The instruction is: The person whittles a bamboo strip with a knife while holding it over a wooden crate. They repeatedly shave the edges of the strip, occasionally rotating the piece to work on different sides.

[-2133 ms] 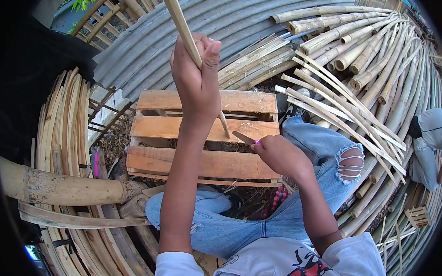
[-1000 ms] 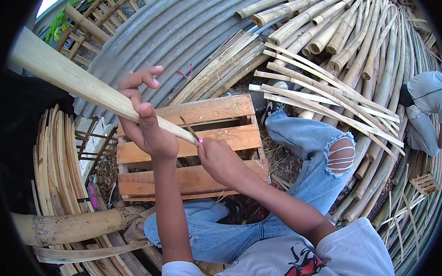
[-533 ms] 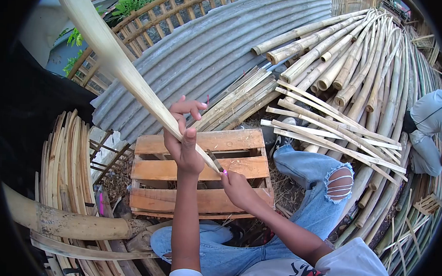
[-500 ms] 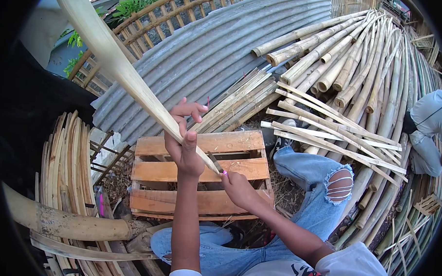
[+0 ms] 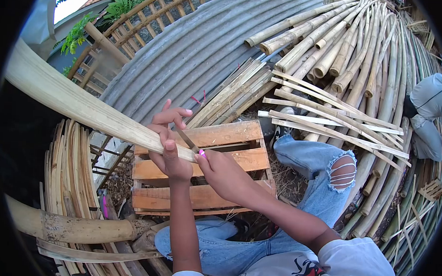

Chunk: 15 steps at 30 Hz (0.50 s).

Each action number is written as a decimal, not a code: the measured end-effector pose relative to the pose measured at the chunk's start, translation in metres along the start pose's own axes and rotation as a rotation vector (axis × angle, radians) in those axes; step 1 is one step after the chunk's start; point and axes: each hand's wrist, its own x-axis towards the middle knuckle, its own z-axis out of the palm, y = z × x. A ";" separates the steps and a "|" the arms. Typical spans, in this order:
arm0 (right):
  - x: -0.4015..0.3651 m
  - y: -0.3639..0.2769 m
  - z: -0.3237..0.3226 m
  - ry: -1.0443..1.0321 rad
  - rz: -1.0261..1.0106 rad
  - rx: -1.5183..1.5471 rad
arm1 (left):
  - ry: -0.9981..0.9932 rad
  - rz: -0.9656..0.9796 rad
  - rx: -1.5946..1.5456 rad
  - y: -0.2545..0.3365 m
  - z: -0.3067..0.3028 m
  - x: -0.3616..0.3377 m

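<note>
A long pale bamboo strip (image 5: 90, 109) slants down from the upper left, its narrow end close to both hands. My left hand (image 5: 174, 160) holds it near that end, thumb on the near side and fingers raised behind. In my right hand (image 5: 224, 174) is a knife (image 5: 187, 140), its handle mostly hidden by the fingers. The blade points up and left, along the strip's far edge beside my left fingers. Below both hands stands a slatted wooden crate (image 5: 200, 171).
Split bamboo strips (image 5: 333, 117) lie across a large pile of bamboo poles (image 5: 350, 64) at right. More strips (image 5: 66, 166) are bundled at left, beside a thick bamboo pole (image 5: 81, 228). Corrugated metal sheeting (image 5: 195, 49) rises behind. A grey-clothed person (image 5: 428, 116) is at far right.
The bamboo strip has tilted flatter, its far end swinging down and left. My right hand has moved up and left, bringing the knife blade up beside my left fingers.
</note>
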 end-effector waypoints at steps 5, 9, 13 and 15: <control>-0.013 0.036 0.010 0.013 0.171 0.066 | -0.022 0.000 0.075 0.004 -0.008 0.001; 0.004 0.009 -0.001 -0.045 0.045 0.004 | -0.010 -0.005 -0.030 -0.002 -0.005 0.001; -0.019 0.084 0.043 0.009 0.194 -0.097 | -0.011 -0.001 0.025 -0.003 -0.003 0.003; -0.018 0.089 0.030 0.041 0.207 -0.058 | 0.011 0.008 0.010 -0.007 -0.001 0.006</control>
